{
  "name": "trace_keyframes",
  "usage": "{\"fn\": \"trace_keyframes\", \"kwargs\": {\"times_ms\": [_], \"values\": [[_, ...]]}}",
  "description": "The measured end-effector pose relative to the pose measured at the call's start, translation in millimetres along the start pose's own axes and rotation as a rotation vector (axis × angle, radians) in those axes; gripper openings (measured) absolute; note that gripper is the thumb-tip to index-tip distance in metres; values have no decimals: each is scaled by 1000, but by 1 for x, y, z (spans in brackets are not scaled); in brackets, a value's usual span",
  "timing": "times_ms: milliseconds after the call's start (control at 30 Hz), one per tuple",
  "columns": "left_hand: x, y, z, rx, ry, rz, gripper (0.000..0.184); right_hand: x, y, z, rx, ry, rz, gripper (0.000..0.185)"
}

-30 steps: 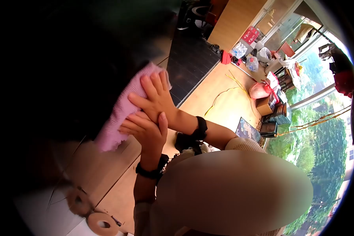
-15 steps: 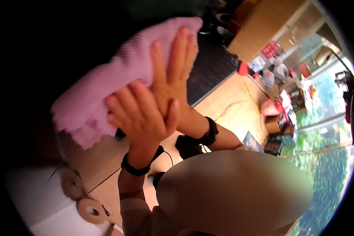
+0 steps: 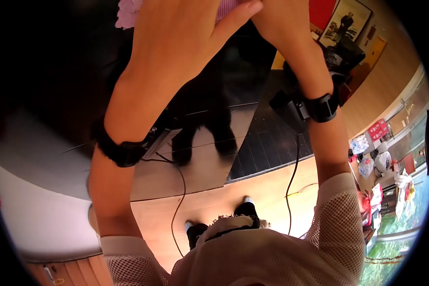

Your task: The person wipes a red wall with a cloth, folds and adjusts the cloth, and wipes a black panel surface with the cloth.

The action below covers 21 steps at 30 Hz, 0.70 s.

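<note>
1. Noted dark, glossy surface (image 3: pixel 233 86) over much of upper left and centre, with blurred reflections.
2. Recorded pale top (image 3: pixel 252 267) along bottom edge, with mesh sleeves.
3. Observed left hand (image 3: pixel 176 33) at top edge, with thumb (image 3: pixel 238 16) stretched toward right hand, seen overlapping its edge. Cannot tell spread or grip of remaining fingers: out of frame.
4. Observed right hand (image 3: pixel 281 19) just beside left, also cropped at top. Cannot tell whether spread, curled or gripping.
5. Located pink cloth (image 3: pixel 127 14) behind left hand as seen: ragged edge on its left, more ribbed fabric just above the thumb, between both hands. Cannot trace under fingertips.
6. Logged black straps at both wrists: left strap (image 3: pixel 128 153), right strap (image 3: pixel 322 108).
7. Logged thin dark cable (image 3: pixel 182 190), hanging near left wrist.
8. Logged shoe (image 3: pixel 247 200) on tan floor (image 3: pixel 150 212) below.
</note>
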State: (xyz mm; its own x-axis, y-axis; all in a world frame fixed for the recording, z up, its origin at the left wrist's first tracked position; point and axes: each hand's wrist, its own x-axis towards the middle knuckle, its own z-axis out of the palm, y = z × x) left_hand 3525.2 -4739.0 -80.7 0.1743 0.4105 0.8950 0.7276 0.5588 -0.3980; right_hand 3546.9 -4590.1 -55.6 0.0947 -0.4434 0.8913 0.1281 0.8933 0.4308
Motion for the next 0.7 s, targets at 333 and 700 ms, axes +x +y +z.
{"fn": "trace_keyframes", "kwargs": {"times_ms": [333, 700], "values": [[-207, 64, 24, -69, -360, -26, 52, -193, -112, -68, 296, -597, 280, 57], [-195, 59, -12, -250, -523, 14, 28, -223, -82, -95, 741, -644, 153, 51]]}}
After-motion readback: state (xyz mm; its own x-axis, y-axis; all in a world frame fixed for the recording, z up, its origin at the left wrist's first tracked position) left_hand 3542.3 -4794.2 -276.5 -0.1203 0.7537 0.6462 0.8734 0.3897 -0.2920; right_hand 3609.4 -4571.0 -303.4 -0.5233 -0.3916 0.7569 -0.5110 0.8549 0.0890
